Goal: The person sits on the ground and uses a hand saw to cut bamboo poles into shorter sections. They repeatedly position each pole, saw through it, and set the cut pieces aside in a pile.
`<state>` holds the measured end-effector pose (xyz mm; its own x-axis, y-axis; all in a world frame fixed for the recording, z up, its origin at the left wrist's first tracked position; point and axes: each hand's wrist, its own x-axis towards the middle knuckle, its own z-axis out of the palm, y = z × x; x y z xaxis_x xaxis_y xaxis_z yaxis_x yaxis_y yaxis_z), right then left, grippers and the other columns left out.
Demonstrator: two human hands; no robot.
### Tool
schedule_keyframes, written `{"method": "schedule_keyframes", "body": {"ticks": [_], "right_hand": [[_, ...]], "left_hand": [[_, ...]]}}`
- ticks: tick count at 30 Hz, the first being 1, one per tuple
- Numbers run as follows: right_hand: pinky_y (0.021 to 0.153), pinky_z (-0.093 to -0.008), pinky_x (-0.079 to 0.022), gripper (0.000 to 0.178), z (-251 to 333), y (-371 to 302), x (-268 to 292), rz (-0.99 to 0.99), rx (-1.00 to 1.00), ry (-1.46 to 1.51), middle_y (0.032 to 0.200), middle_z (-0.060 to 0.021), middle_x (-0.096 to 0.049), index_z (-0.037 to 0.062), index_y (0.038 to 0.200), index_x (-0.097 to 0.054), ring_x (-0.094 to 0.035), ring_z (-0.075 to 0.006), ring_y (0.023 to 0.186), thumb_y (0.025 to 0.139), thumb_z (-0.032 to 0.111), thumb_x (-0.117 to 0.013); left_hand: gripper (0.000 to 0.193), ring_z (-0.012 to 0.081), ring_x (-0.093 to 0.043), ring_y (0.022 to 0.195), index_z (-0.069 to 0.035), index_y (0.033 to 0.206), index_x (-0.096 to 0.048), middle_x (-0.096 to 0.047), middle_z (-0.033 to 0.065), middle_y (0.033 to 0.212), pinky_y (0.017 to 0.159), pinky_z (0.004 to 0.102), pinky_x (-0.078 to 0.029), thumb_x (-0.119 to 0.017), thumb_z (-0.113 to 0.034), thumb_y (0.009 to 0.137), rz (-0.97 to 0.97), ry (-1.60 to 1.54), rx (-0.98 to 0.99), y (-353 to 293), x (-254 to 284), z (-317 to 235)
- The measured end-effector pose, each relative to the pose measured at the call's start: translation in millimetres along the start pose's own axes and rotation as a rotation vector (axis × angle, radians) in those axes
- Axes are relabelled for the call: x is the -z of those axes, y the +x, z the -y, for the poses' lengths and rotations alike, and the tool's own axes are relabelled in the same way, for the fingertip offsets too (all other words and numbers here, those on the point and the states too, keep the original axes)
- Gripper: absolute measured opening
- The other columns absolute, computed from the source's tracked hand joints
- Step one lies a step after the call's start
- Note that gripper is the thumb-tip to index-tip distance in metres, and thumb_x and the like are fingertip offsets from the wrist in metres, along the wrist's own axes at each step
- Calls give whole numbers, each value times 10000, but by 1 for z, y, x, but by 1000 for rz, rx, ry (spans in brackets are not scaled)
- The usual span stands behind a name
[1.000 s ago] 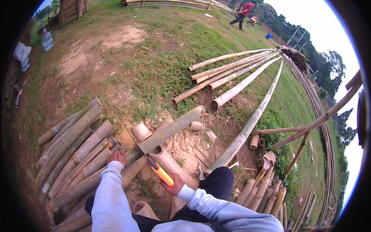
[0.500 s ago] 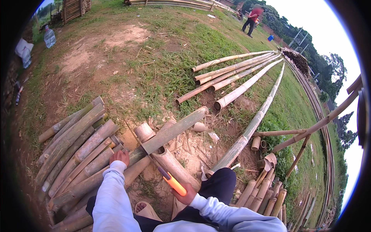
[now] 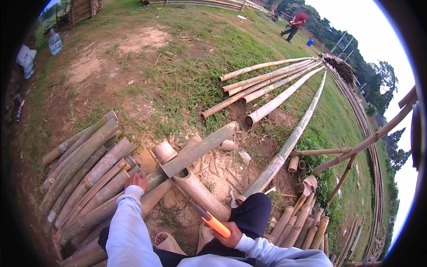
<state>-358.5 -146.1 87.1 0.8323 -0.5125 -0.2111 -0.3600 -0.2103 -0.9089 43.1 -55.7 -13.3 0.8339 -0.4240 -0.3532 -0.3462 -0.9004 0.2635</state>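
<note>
A hand saw with an orange handle (image 3: 218, 224) is gripped in my right hand (image 3: 231, 236), close to my right knee. Its thin blade runs up and away to the left, across a greenish bamboo pole (image 3: 202, 147), at a cut line. My left hand (image 3: 136, 182) is closed over that pole just left of the blade, pressing on it from above. Beneath the pole lies a thick, pale bamboo piece (image 3: 202, 196) that props it. The exact depth of the blade in the pole is hard to see.
Cut bamboo lengths (image 3: 100, 158) are heaped at my left. Long bamboo poles (image 3: 275, 107) stretch away over the grass, and short upright bamboo pieces (image 3: 298, 227) stand at my right. My sandalled foot (image 3: 167, 244) is below the pole. A person (image 3: 297, 22) is far off.
My right hand has drawn the saw back toward me, down and to the right. The left hand keeps its place on the bamboo pole. The distant person has shifted slightly.
</note>
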Motion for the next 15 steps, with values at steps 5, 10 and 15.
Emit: {"method": "schedule_keyframes", "body": {"ticks": [5,10,15], "right_hand": [[638,-380,-490,240,16,147,-63,-34,146,-127,706,-150,-627,-25,922,-662,-597,-178,654,915,196,-756],[664,-383,-516,270,-15,39,-25,22,6,-15,715,-136,-637,7,993,-675,-673,-266,691,936,260,-752],[691,-370,-544,267,16,-49,10,-19,-9,-27,802,-146,-691,32,1128,-694,-690,-263,683,926,199,-740]], "left_hand": [[563,439,-658,1116,31,1045,-729,-692,296,1147,1016,508,-493,-418,-438,1013,8,28,-42,12,-13,15],[553,440,-656,1116,25,1045,-725,-695,292,1145,1015,511,-493,-419,-435,1016,1,17,-47,4,-4,11],[560,439,-669,1094,35,1051,-737,-700,293,1126,1005,506,-501,-427,-430,1008,7,-2,14,-1,-2,6]]}}
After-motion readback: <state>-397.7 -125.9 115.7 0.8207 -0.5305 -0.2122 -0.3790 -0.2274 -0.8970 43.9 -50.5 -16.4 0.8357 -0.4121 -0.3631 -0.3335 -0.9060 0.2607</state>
